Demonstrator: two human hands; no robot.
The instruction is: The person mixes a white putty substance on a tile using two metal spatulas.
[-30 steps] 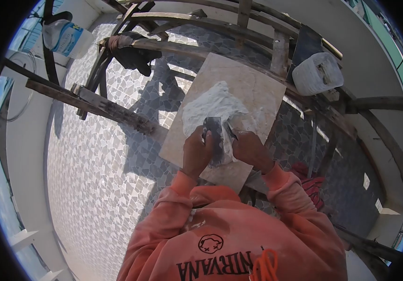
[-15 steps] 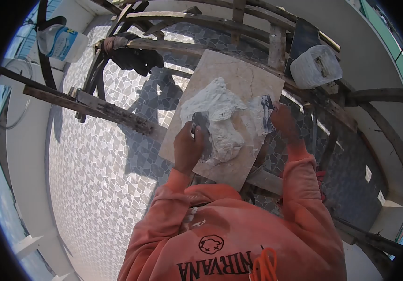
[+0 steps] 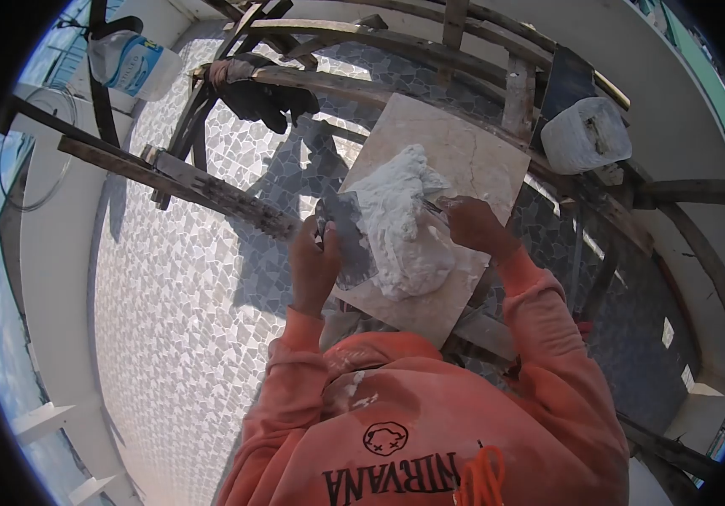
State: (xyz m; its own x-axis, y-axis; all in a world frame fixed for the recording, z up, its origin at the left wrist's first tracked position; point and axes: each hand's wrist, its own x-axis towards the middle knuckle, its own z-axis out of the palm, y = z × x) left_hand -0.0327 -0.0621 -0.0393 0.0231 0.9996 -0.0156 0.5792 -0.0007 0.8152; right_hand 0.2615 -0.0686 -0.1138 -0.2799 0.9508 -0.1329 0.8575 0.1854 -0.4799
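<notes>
A heap of white putty-like paste [image 3: 400, 228] lies on a beige marble-patterned slab [image 3: 485, 139] before me. My left hand [image 3: 315, 263] is closed around the handle of a wide flat trowel [image 3: 349, 240], whose grey blade stands tilted at the heap's left side. On the other side, my right hand [image 3: 480, 226] grips a putty knife [image 3: 435, 209]. Its blade reaches the right edge of the paste, and part of it is hidden by the paste and my fingers.
Wooden beams [image 3: 320, 80] surround the slab, with a dark cloth or glove [image 3: 265, 97] draped over one. A cut-open white plastic container [image 3: 586, 135] rests at the right. A labelled plastic jug [image 3: 135, 66] hangs upper left. Below is a mosaic-patterned floor [image 3: 185, 278].
My right hand and putty knife have moved left from the slab's right side to the paste. The left trowel has shifted slightly left and turned its blade face more into view.
</notes>
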